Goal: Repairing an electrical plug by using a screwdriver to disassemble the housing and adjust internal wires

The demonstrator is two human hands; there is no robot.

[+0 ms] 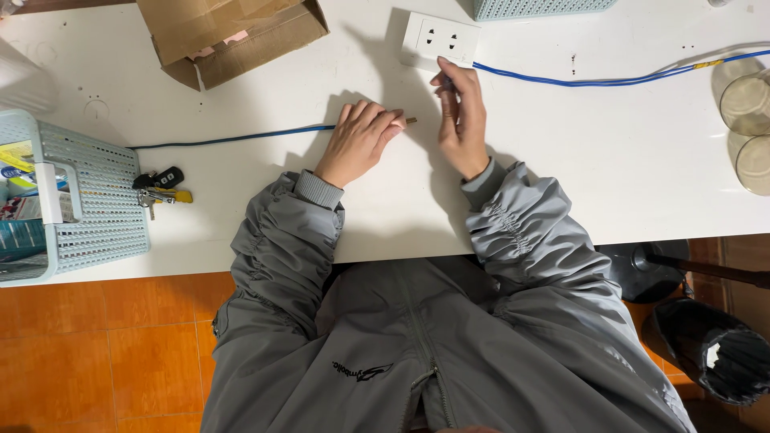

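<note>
A white table [561, 160] is seen from above, with two hands at work on it. The socket [440, 38], a white block with holes, is used here as the landmark.

The left hand [358, 143] is laid flat on the table, below the socket and a bit to the left. Its fingers are curled shut around a blue wire [233, 138]. The bare tip [411, 121] of the wire is seen poking out past the fingers, toward the right hand. The rest of that wire is stretched across the table, far to the left of the socket.

The right hand [461, 112] is held just below the socket. Its fingers are pinched close together near the socket's lower edge. Something small and dark may be held there, but what it is cannot be told.

A second blue wire [609, 79] is joined to the right side of the socket and is run off to the right.

A brown box [233, 36] is set to the left of the socket. Keys [160, 188] are laid far to the lower left of it, next to a pale blue basket [96, 200]. Another basket [537, 8] is placed just right of the socket, at the top edge. Two glass cups [746, 104] are stood far to the right.

Grey sleeves are worn on both arms.
</note>
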